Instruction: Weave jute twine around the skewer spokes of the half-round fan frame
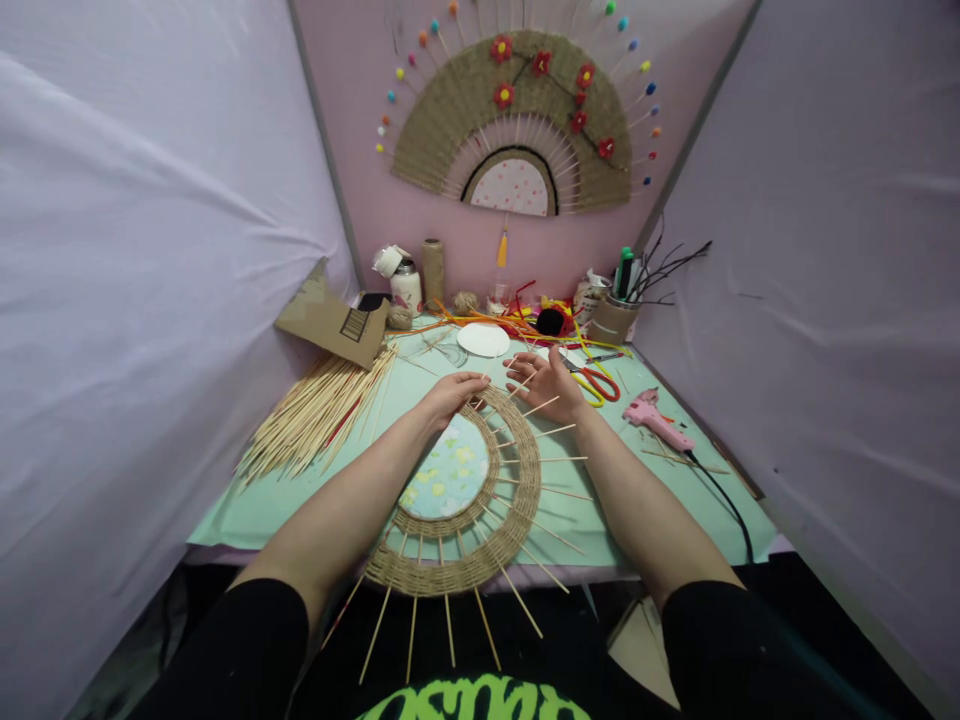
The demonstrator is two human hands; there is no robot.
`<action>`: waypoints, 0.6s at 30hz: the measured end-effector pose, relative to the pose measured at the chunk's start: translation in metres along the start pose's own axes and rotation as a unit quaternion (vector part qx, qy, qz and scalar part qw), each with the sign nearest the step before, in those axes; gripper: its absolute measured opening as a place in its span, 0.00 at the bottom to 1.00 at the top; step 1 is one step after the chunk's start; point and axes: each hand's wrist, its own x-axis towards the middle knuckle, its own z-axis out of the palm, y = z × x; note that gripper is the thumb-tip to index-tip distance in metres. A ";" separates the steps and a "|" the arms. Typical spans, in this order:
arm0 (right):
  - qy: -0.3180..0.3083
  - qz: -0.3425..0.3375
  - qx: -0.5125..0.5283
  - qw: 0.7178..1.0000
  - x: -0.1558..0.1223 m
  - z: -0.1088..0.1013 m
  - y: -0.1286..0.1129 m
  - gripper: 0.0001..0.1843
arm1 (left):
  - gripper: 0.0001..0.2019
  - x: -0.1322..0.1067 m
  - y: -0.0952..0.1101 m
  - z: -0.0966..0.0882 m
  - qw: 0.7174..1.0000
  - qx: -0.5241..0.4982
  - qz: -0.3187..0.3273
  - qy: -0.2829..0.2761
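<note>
A round woven fan (pixel 530 470) of tan twine on thin wooden sticks leans over the table's front edge. Its middle is a light blue disc (pixel 450 470) with yellow-green patches. At the fan's upper end, my left hand (pixel 452 396) is closed on the woven band, thumb and fingers pinching it. My right hand (pixel 553 388) is beside the sticks on the upper right, palm turned inward. Its fingers are apart and partly curled, and I see nothing clearly held in them. The bare stick ends spread outward to the right and toward my body.
Left lies a pile of sticks (pixel 307 415) under a cardboard piece (pixel 330 318). Scissors (pixel 598 383) and a pink glue gun (pixel 658 420) with a black cord are on the right. Behind are a white oval (pixel 484 340), pipe cleaners, twine balls and a pen holder (pixel 611 320).
</note>
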 end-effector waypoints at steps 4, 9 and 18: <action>0.067 0.006 -0.063 0.996 0.005 -0.002 0.004 0.31 | 0.11 0.001 0.000 -0.002 1.000 -0.005 0.006 0.008; 0.062 0.091 -0.098 0.989 0.002 0.001 0.008 0.28 | 0.09 0.002 0.001 -0.004 1.000 -0.009 0.005 0.022; 0.046 0.159 -0.187 0.968 -0.010 -0.022 -0.015 0.14 | 0.06 0.000 0.003 -0.002 0.999 -0.004 0.000 0.043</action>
